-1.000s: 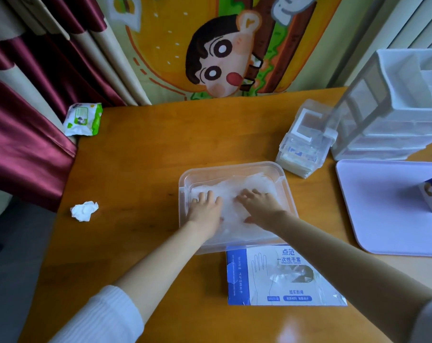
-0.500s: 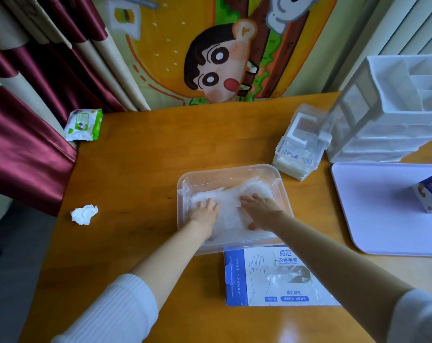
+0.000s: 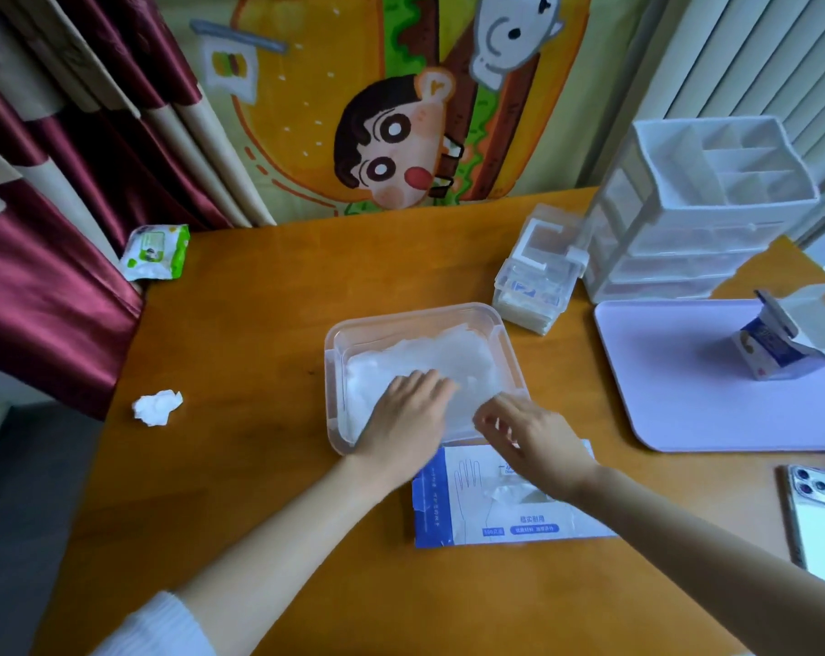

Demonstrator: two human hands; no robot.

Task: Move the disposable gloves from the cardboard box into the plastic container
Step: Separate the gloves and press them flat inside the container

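Box [image 3: 505, 508]: blue and white, lying flat on the worktop [image 3: 259, 324], a hand outline printed on it, against the container's near wall.
Right hand [image 3: 536, 440]: over the box's far edge, fingers loosely curled, blurred; cannot tell if it holds anything.
Left hand [image 3: 410, 414]: flat, fingers straight, pressing the gloves.
Gloves [image 3: 441, 357]: thin, translucent white, a wrinkled heap covering the container's floor.
Container [image 3: 410, 316]: clear, rectangular, rounded corners.

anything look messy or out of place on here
A crumpled white tissue lies loose on the table, left side; a wipes pack sits skewed at the far left corner. The small carton on the lilac tray gapes open. The gloves lie inside the plastic container.
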